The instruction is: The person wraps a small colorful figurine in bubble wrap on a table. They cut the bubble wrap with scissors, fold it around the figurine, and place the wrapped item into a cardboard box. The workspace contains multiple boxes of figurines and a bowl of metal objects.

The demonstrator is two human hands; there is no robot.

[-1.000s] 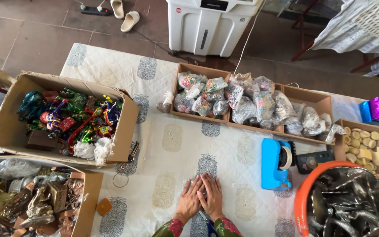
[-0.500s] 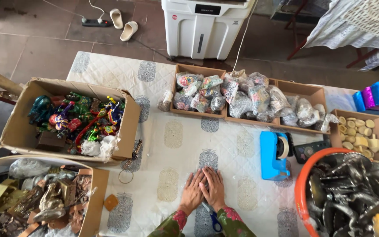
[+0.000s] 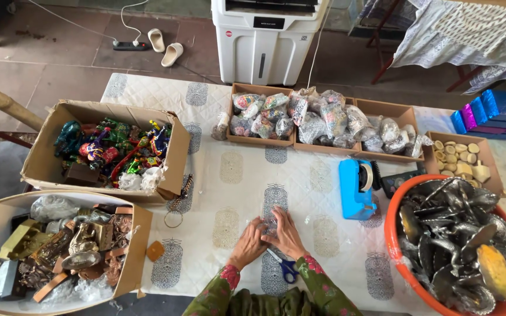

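Observation:
My left hand [image 3: 247,243] and my right hand [image 3: 289,234] lie close together on the white patterned tablecloth [image 3: 235,169] near the table's front edge. Their fingertips meet on a small clear plastic bag [image 3: 270,217] that rests flat on the cloth. Blue-handled scissors [image 3: 284,267] lie just under my right wrist. Both sleeves are green with a red floral print.
At left stand a cardboard box of colourful figurines [image 3: 109,153] and a box of metal figures [image 3: 65,248]. Trays of bagged items [image 3: 323,120], a box of pale discs [image 3: 461,155], a blue tape dispenser [image 3: 355,187] and an orange tub of metal leaves [image 3: 458,240] sit behind and right.
My hands stay together at the same spot; the fingers have shifted slightly onto the clear bag. The camera has tilted a little.

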